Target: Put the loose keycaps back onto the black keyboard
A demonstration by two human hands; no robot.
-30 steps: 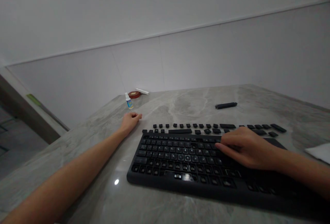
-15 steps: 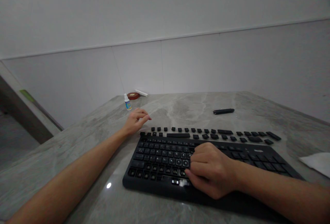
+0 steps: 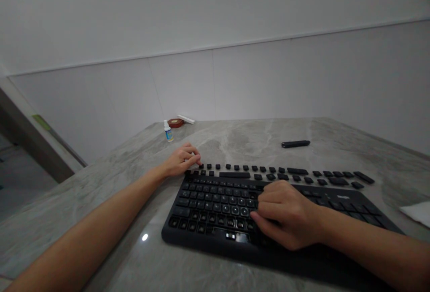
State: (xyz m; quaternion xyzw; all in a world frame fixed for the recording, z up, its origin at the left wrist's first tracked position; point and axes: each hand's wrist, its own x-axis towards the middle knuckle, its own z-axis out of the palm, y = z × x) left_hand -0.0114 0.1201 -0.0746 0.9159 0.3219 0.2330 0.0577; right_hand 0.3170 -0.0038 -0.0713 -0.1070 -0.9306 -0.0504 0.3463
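A black keyboard (image 3: 215,242) lies in front of me, its lower left sockets bare of keycaps. My left hand (image 3: 183,160) is beyond the keyboard's far left corner, fingers bent and partly apart. One fingertip reaches the leftmost loose keycap (image 3: 201,166) of the back row and seems to touch it. Over the middle of the keyboard rests my right hand (image 3: 285,213), closed like a fist with the thumb low at the bare sockets. Whatever its fingers may hold is hidden from view. Loose black keycaps (image 3: 254,168) lie in two rows behind the keyboard, with a long spacebar (image 3: 234,175) among them.
A small white spray bottle (image 3: 168,132) stands at the back left, near a reddish-brown box (image 3: 175,123) and a white strip (image 3: 186,119). A black pen-like object (image 3: 295,143) lies at the back right. White tissue (image 3: 418,213) is at the right edge.
My left hand has come down and right to the leftmost keycap in the back row. My right hand stays closed over the keyboard, slightly further right and higher. The view has shifted a little.
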